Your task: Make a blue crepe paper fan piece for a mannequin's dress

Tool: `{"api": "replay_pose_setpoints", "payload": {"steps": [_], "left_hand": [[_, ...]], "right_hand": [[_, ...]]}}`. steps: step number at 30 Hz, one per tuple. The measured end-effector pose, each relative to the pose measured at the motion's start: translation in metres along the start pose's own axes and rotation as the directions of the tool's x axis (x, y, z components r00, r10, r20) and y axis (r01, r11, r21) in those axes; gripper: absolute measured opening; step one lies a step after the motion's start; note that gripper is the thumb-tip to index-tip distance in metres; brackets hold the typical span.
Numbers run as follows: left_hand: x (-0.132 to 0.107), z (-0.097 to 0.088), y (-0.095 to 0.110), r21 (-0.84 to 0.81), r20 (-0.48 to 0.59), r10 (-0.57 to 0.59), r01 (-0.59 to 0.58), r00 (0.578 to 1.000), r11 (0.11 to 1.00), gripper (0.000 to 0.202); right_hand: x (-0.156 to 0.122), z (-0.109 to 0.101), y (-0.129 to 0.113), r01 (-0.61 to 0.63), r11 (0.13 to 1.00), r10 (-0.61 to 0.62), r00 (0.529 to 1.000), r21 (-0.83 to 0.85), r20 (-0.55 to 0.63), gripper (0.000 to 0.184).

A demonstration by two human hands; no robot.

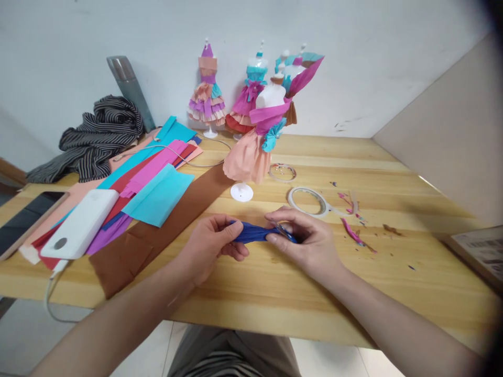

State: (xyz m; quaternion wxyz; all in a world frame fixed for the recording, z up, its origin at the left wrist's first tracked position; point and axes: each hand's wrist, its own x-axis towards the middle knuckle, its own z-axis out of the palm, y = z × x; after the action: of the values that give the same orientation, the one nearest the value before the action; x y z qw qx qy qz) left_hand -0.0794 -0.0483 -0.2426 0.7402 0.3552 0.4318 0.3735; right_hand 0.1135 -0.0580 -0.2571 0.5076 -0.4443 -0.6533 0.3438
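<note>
A gathered strip of dark blue crepe paper (255, 232) stretches between my two hands above the front of the table. Its left end is pinched between the thumb and fingers of my left hand (220, 238). My right hand (308, 238) is closed around the other end. A small shiny metal piece (282, 229) shows between the right fingers; most of it is hidden, so its kind is unclear. Just beyond my hands stands a small white mannequin (271, 97) dressed in a peach crepe paper skirt (247, 157), a magenta sash and a turquoise bow (274, 135).
A tape roll (290, 201) lies behind my right hand, with paper scraps (351, 230) to its right. More dressed mannequins (207, 86) stand by the wall. Crepe paper sheets (159, 193), a power bank (80, 222), a phone (31, 220), striped cloth (106, 136) and a bottle (131, 89) occupy the left.
</note>
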Motion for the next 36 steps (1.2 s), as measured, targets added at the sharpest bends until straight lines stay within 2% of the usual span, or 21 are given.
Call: {"api": "replay_pose_setpoints", "payload": {"steps": [2,4,6,7,9,11,13,15,18,21,23,25,27,30,33,36], "left_hand": [[0.000,-0.001,0.000,0.043,0.003,-0.003,0.002,1.000,0.999,0.044],[-0.001,-0.002,0.000,0.157,-0.054,0.078,-0.069,0.995,0.985,0.042],[-0.003,-0.003,0.000,0.359,-0.135,0.280,-0.217,0.950,0.908,0.036],[-0.005,-0.004,0.000,0.472,-0.142,0.409,-0.302,0.901,0.828,0.032],[-0.008,-0.005,0.001,0.662,-0.036,0.626,-0.451,0.779,0.599,0.027],[-0.009,-0.006,0.002,0.753,0.143,0.710,-0.541,0.690,0.374,0.026],[-0.007,-0.009,0.003,0.785,0.267,0.704,-0.572,0.658,0.237,0.025],[-0.003,-0.012,0.005,0.801,0.301,0.697,-0.569,0.651,0.186,0.023],[0.006,-0.019,0.009,0.810,0.315,0.725,-0.572,0.612,0.131,0.016],[0.016,-0.023,0.009,0.780,0.453,0.646,-0.624,0.614,0.046,0.014],[0.021,-0.025,0.006,0.753,0.570,0.522,-0.657,0.634,-0.024,0.016],[0.026,-0.027,0.002,0.742,0.639,0.405,-0.663,0.654,-0.102,0.020],[0.030,-0.029,-0.003,0.742,0.664,0.334,-0.646,0.669,-0.182,0.022],[0.034,-0.032,-0.009,0.745,0.667,0.322,-0.609,0.671,-0.272,0.020],[0.035,-0.034,-0.012,0.745,0.667,0.331,-0.596,0.668,-0.298,0.014],[0.036,-0.033,-0.014,0.758,0.652,0.328,-0.583,0.683,-0.293,0.014]], "right_hand": [[0.000,0.000,0.002,-0.026,0.999,0.027,0.999,0.026,-0.041,0.020],[0.001,0.000,0.005,-0.047,0.998,0.051,0.996,0.042,-0.077,0.021],[0.001,-0.001,0.006,-0.065,0.996,0.070,0.993,0.054,-0.095,0.023],[0.002,-0.002,0.007,-0.074,0.995,0.080,0.992,0.061,-0.097,0.024],[0.002,-0.002,0.008,-0.087,0.993,0.095,0.991,0.079,-0.091,0.025],[0.001,-0.002,0.008,-0.099,0.990,0.107,0.992,0.098,-0.074,0.024],[0.001,0.000,0.009,-0.107,0.987,0.114,0.992,0.117,-0.052,0.021],[0.001,0.002,0.012,-0.107,0.985,0.113,0.993,0.132,-0.038,0.019],[0.002,0.008,0.019,-0.102,0.985,0.107,0.994,0.138,-0.033,0.018],[0.003,0.015,0.028,-0.106,0.990,0.105,0.994,0.098,0.008,0.015],[0.003,0.017,0.034,-0.117,0.992,0.116,0.992,0.044,0.042,0.013],[0.003,0.019,0.039,-0.144,0.990,0.144,0.987,-0.003,0.065,0.012],[0.003,0.019,0.043,-0.174,0.985,0.175,0.981,-0.017,0.080,0.014],[0.004,0.019,0.045,-0.204,0.979,0.204,0.974,-0.010,0.094,0.015],[0.004,0.019,0.042,-0.210,0.978,0.210,0.972,-0.016,0.108,0.016],[0.005,0.017,0.039,-0.209,0.978,0.209,0.969,-0.015,0.131,0.016]]}}
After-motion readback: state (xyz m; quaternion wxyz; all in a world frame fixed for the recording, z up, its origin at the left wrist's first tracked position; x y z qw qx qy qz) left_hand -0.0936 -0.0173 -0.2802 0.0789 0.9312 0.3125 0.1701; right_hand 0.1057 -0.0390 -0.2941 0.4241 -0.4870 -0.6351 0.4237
